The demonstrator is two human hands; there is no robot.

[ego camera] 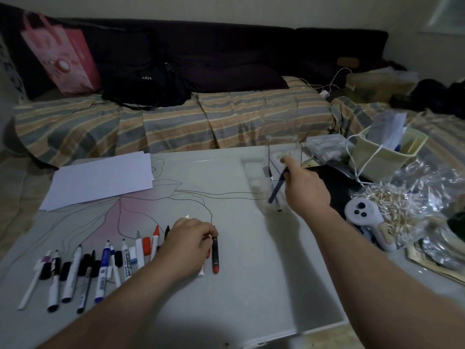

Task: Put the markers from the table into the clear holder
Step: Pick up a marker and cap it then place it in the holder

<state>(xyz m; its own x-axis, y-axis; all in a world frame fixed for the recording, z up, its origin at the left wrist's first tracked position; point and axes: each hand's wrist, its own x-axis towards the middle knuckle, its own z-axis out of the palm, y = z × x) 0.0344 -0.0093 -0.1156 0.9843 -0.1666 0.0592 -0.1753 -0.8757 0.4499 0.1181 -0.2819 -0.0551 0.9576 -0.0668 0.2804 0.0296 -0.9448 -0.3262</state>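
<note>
Head view: the right hand point(305, 190) reaches out over the far right of the bench point(251, 273), its fingers point(289, 163) pinched round a dark blue marker point(275, 190) at the mouth of the clear holder point(283, 152). That marker hangs steeply, long axis near upright and leaning, lower end down inside the holder and towards the near left, upper end hidden in the grip. A slim pen point(274, 190) seems to stand in the holder already, though blur makes it hard to tell.

The left hand point(187, 248) rests on the row of markers point(100, 268) at the near left, fingers curled round a black crayon-like marker with a red end point(215, 255). It lies flat, long axis running away from the person, red end nearest. The rest of the row lies roughly parallel, tips mostly pointing away.

Risks, as I judge them: the holder is light and see-through, so a marker dropped on a slant could catch the rim or tip the holder over. The left hand, working without being watched, could roll neighbouring markers across the smooth bench
</note>
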